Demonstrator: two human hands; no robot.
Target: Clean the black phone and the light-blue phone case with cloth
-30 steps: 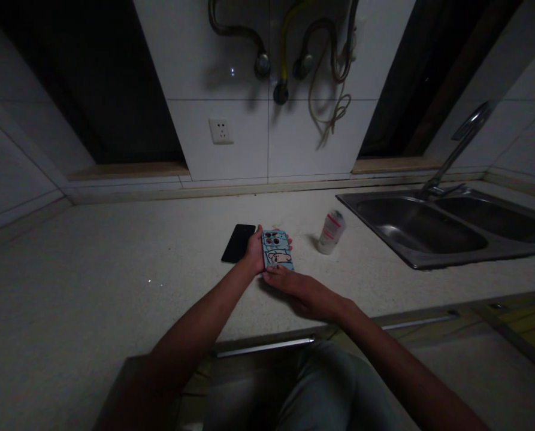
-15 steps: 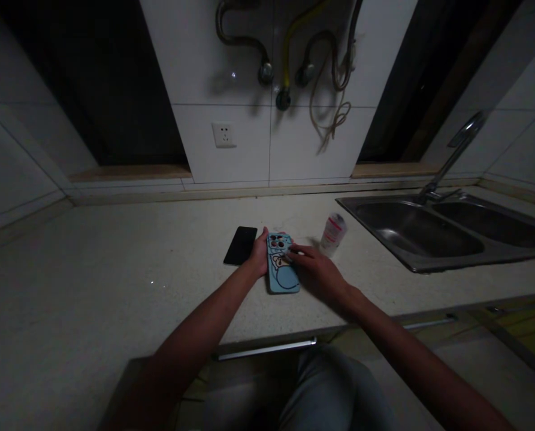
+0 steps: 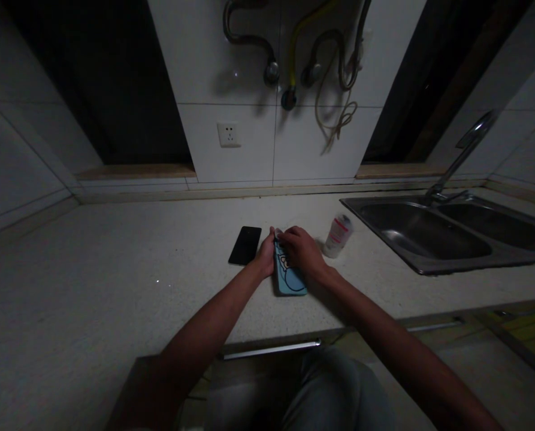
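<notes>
A light blue phone case (image 3: pixel 293 281) with a black-outlined cartoon on its back lies tilted over the counter, back side up. Along its left edge my left hand (image 3: pixel 267 254) is closed round it near the top. My right hand (image 3: pixel 305 251) covers the upper right of the case, fingers bent together at the camera end. Something small and pale shows by those fingertips, too hidden to name. To the left of my left hand a black phone (image 3: pixel 245 245) lies flat. A clear plastic cup (image 3: pixel 338 236) with pink print stands right of my right hand.
A double steel sink (image 3: pixel 415 260) with a tap (image 3: pixel 462 155) is set into the right of the pale counter (image 3: pixel 127 269). Pipes and a socket (image 3: pixel 228 134) are on the tiled wall behind. A drawer handle (image 3: pixel 271 350) runs below the counter's front edge.
My right hand has moved up the case from its middle to the top, now covering the camera holes. My left hand still holds the case. The view has shifted slightly.
</notes>
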